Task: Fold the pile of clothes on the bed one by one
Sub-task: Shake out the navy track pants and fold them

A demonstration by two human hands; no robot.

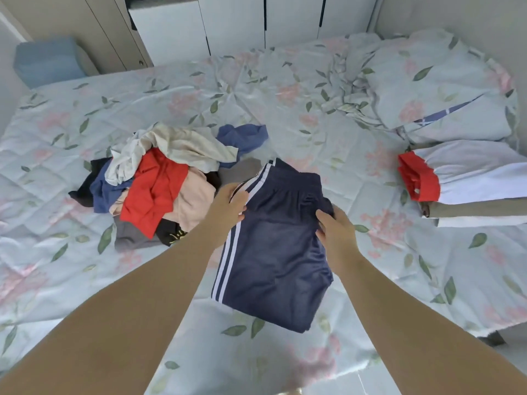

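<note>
Navy shorts (273, 252) with white side stripes lie folded lengthwise on the bed (85, 132) in front of me. My left hand (229, 205) grips their striped left edge near the waistband. My right hand (335, 226) pinches the right edge just below the waistband. To the left sits the unfolded pile of clothes (159, 183), with a red garment, a cream one, pink, blue and dark pieces tangled together.
A stack of folded clothes (467, 183), white with a red piece and beige underneath, lies at the right edge of the bed. Rumpled floral duvet and pillows (427, 81) fill the far right. White wardrobes (233, 21) stand behind the bed.
</note>
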